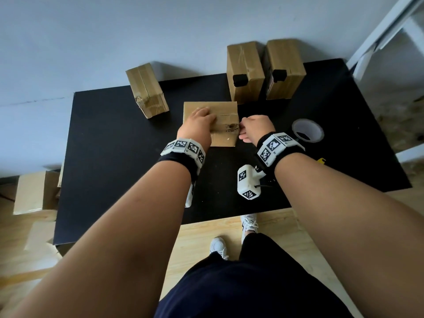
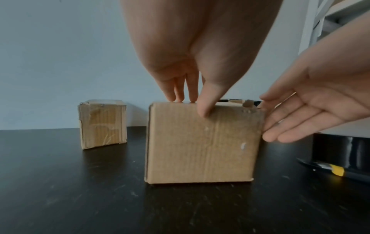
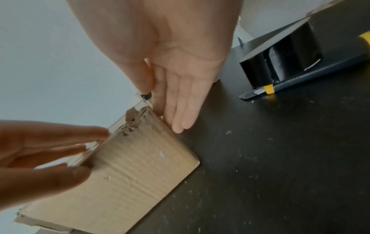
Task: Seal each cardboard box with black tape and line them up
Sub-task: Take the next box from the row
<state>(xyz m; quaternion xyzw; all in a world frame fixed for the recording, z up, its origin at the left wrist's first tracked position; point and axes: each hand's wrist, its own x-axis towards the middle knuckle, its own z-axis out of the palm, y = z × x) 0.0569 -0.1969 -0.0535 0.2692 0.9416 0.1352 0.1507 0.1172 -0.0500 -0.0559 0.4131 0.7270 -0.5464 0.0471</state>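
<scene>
A brown cardboard box (image 1: pixel 220 131) stands in the middle of the black table (image 1: pixel 114 157). My left hand (image 1: pixel 205 117) rests on its top with straight fingers. In the left wrist view the left hand's thumb (image 2: pixel 206 109) lies on the box's (image 2: pixel 200 150) near face. My right hand (image 1: pixel 243 131) is flat against the box's right side, and its straight fingers (image 3: pixel 178 110) touch the box (image 3: pixel 130 174) near a torn upper corner. A roll of black tape (image 1: pixel 308 130) lies to the right of that hand.
Two boxes, each with a strip of black tape (image 1: pixel 244 72) (image 1: pixel 284 67), stand side by side at the back right. Another brown box (image 1: pixel 146 90) stands at the back left. A utility knife (image 3: pixel 280 85) lies beside the tape roll (image 3: pixel 280 60). More cardboard (image 1: pixel 34 191) sits on the floor to the left.
</scene>
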